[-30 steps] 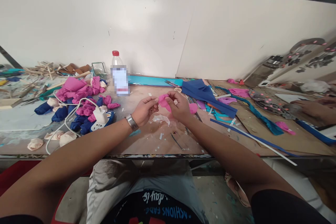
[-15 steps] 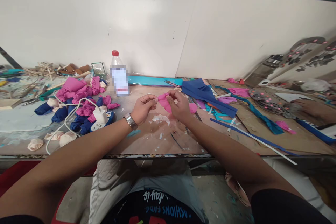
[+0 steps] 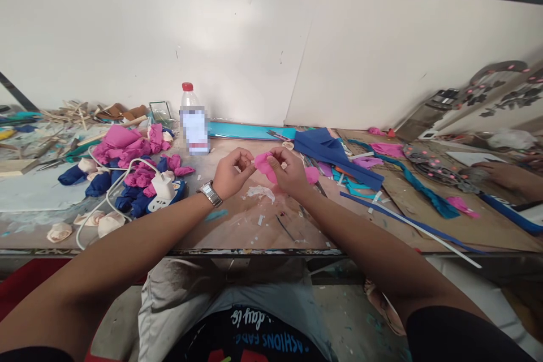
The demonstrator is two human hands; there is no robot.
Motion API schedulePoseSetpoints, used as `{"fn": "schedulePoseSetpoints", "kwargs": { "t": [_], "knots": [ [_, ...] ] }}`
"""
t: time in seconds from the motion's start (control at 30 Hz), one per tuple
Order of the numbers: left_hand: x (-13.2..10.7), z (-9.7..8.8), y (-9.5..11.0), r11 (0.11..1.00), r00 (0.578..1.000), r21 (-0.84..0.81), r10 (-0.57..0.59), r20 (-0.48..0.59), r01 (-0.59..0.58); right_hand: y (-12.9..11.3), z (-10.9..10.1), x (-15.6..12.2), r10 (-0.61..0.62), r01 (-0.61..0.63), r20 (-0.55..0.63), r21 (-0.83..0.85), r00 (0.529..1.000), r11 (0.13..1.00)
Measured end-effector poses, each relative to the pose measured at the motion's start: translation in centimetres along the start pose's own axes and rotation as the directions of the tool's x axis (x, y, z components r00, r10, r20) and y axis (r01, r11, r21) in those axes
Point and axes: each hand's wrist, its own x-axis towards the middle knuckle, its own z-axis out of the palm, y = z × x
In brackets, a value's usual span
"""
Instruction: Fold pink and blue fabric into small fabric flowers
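A soft pink strip, looking like crepe paper or thin cloth, is held above the table between my two hands. My right hand pinches it between thumb and bent fingers, and a loose pink end shows beyond the far side of that hand. My left hand, with a metal watch on its wrist, has its thumb and forefinger pinched together at the strip's left edge. Beneath the hands, a white smear of dried stuff marks the tabletop.
At left lie pink and dark blue bunched rosettes, cream rosettes and a power strip with a white charger. A red-capped bottle stands behind. Blue cloth, scissors and a co-worker's hand are further right.
My left fingers have curled and shifted slightly at the strip's edge. More of the pink strip now shows between the hands; the right hand keeps its pinch.
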Motion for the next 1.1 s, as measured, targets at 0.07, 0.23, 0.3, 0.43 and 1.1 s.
{"fn": "schedulePoseSetpoints", "kwargs": {
  "t": [0.07, 0.23, 0.3, 0.43, 1.1],
  "knots": [
    [-0.05, -0.05, 0.02, 1.000, 1.000, 0.022, 0.003, -0.008, -0.003, 0.13, 0.08, -0.06, 0.003, -0.003, 0.010, -0.001, 1.000, 1.000],
    [-0.07, -0.04, 0.28, 1.000, 1.000, 0.021, -0.013, -0.023, 0.013, 0.26, 0.22, -0.19, 0.006, -0.006, 0.018, -0.018, 1.000, 1.000],
    [-0.10, -0.01, 0.36, 0.999, 1.000, 0.038, 0.005, -0.017, -0.004, 0.24, 0.22, -0.21, 0.007, -0.007, 0.021, -0.019, 1.000, 1.000],
    [-0.18, 0.02, 0.36, 0.992, 0.998, 0.111, 0.061, 0.003, -0.061, 0.15, 0.18, -0.20, 0.005, -0.005, 0.022, -0.033, 1.000, 0.999],
    [-0.19, -0.26, -0.08, 0.931, 0.990, 0.341, 0.104, 0.098, -0.132, 0.43, 0.14, -0.12, 0.010, -0.004, 0.088, -0.074, 0.996, 0.997]
  ]
}}
